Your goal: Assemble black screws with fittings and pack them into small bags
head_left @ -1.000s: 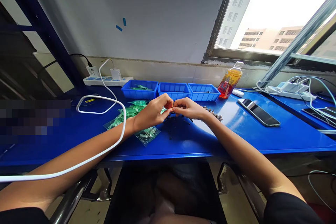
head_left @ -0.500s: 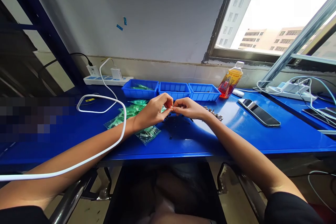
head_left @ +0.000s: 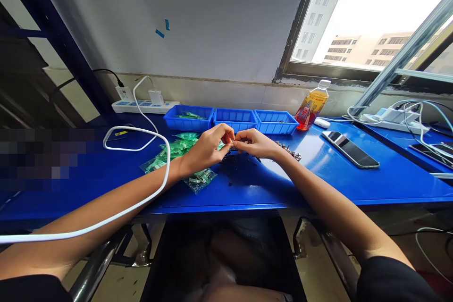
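Over the middle of the blue table, my left hand [head_left: 213, 144] and my right hand [head_left: 255, 144] meet at the fingertips. Both are closed in a pinch; whatever sits between the fingers is too small to name. Green plastic bags [head_left: 177, 148] with small parts lie beside and partly behind my left hand. One clear bag [head_left: 200, 180] of pale pieces is below my left wrist. Small metal parts [head_left: 288, 152] are heaped behind my right wrist. Dark small pieces [head_left: 231, 163] lie on the table under my hands, partly hidden.
Three blue bins [head_left: 235, 120] stand along the back, the left one with green packets. To their right are a drink bottle [head_left: 313, 106] and a phone [head_left: 350, 149]. A white cable [head_left: 168, 160] loops across my left forearm. Power strips [head_left: 141, 107] sit by the wall.
Both hands stay pinched together in nearly the same place, with only slight finger movement. The view has shifted a little.
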Demonstrator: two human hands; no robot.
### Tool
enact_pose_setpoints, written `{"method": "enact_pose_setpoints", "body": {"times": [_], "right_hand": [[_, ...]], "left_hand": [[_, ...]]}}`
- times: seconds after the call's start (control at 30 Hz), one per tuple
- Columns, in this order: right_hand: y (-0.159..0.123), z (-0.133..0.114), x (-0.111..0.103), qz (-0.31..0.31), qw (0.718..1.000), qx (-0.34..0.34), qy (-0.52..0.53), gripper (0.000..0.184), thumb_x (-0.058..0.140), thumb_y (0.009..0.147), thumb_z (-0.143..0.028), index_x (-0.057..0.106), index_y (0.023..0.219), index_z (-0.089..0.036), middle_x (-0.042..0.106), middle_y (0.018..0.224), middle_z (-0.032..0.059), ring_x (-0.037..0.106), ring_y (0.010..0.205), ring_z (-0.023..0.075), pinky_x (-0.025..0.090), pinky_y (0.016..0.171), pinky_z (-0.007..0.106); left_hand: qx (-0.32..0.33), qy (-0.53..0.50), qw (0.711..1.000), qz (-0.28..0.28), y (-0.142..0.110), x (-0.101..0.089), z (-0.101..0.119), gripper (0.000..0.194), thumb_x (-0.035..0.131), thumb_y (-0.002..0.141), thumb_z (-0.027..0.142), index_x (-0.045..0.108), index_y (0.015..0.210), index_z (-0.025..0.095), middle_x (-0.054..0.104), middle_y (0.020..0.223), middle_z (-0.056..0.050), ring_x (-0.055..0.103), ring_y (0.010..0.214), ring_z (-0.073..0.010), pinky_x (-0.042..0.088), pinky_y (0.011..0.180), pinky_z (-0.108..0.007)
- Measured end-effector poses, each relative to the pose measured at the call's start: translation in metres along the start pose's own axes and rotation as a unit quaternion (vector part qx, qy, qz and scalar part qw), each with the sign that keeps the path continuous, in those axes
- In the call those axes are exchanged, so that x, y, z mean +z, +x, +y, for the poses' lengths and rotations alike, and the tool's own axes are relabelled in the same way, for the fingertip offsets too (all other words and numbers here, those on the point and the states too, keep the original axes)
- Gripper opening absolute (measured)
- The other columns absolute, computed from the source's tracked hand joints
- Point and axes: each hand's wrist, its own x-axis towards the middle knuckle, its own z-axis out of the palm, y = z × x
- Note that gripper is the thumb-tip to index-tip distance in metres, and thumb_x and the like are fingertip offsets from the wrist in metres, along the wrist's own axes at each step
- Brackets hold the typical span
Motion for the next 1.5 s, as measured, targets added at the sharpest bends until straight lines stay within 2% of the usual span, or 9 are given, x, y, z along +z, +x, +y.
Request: {"method": "enact_pose_setpoints", "body": {"times": [0.17,0.33,0.6,0.73,0.93,1.03,1.17,1.5], "right_hand": [[0.002,0.001,0.003,0.051,0.997,-0.033,-0.039,0.023,0.048,0.075,-0.032,0.051,0.061,-0.015,0.048,0.055,-0.0036,0.039,0.051,0.0066,0.029,0.049,0.021],[0.002,0.002,0.003,0.05,0.996,-0.052,-0.046,0.021,0.047,0.075,-0.03,0.05,0.06,-0.016,0.046,0.053,-0.0048,0.036,0.05,0.0061,0.028,0.05,0.021],[0.001,0.002,0.004,0.051,0.996,-0.046,-0.063,0.018,0.048,0.075,-0.026,0.051,0.06,-0.015,0.047,0.054,-0.0045,0.036,0.05,0.0058,0.027,0.049,0.02],[0.002,0.002,0.003,0.051,0.996,-0.039,-0.059,0.019,0.048,0.076,-0.026,0.05,0.06,-0.015,0.048,0.055,-0.0042,0.037,0.051,0.0061,0.028,0.048,0.02],[0.0,-0.005,0.001,0.041,0.997,-0.05,0.037,0.023,0.047,0.081,-0.034,0.055,0.073,-0.014,0.053,0.059,-0.0022,0.047,0.056,0.0085,0.035,0.053,0.021],[-0.001,-0.009,0.0,0.041,0.994,-0.082,0.062,0.026,0.048,0.082,-0.037,0.055,0.075,-0.014,0.052,0.059,-0.0025,0.047,0.056,0.0078,0.035,0.053,0.021],[-0.002,-0.011,0.0,0.048,0.991,-0.105,0.073,0.026,0.049,0.082,-0.037,0.055,0.074,-0.014,0.052,0.059,-0.0028,0.046,0.055,0.0067,0.034,0.053,0.021],[-0.005,-0.017,-0.002,0.067,0.991,-0.107,0.053,0.032,0.051,0.083,-0.042,0.06,0.075,-0.013,0.055,0.06,-0.0014,0.045,0.055,0.0066,0.033,0.051,0.021]], "left_hand": [[-0.037,0.005,0.999,0.016,0.001,0.0,0.0,0.017,0.055,0.073,0.008,0.044,0.08,0.019,0.053,0.072,0.004,0.054,0.063,-0.0089,0.047,0.062,-0.02],[-0.055,-0.007,0.998,-0.006,0.001,0.0,-0.001,0.017,0.055,0.073,0.008,0.044,0.08,0.019,0.053,0.07,0.004,0.055,0.063,-0.0093,0.046,0.061,-0.02],[-0.061,-0.008,0.998,-0.026,0.0,0.001,0.0,0.017,0.053,0.072,0.006,0.044,0.079,0.019,0.052,0.067,0.005,0.054,0.062,-0.0093,0.045,0.06,-0.02],[-0.046,0.001,0.999,-0.006,-0.001,0.002,0.0,0.015,0.052,0.073,0.007,0.046,0.081,0.019,0.053,0.07,0.003,0.054,0.065,-0.0099,0.046,0.063,-0.021],[-0.041,-0.016,0.998,0.049,0.003,-0.006,-0.003,0.013,0.057,0.077,0.019,0.052,0.088,0.017,0.057,0.083,-0.002,0.056,0.074,-0.0129,0.048,0.067,-0.025],[-0.026,-0.057,0.997,0.038,0.005,-0.013,-0.003,0.009,0.056,0.079,0.02,0.056,0.087,0.016,0.057,0.08,-0.002,0.055,0.069,-0.0116,0.047,0.063,-0.024],[0.008,-0.057,0.998,0.021,0.007,-0.018,0.0,0.006,0.057,0.079,0.019,0.059,0.083,0.016,0.057,0.079,-0.002,0.054,0.067,-0.011,0.046,0.062,-0.023],[0.004,-0.029,0.999,0.024,0.007,-0.02,0.004,0.003,0.058,0.079,0.019,0.057,0.08,0.017,0.06,0.077,-0.001,0.055,0.066,-0.0107,0.046,0.06,-0.023]]}}
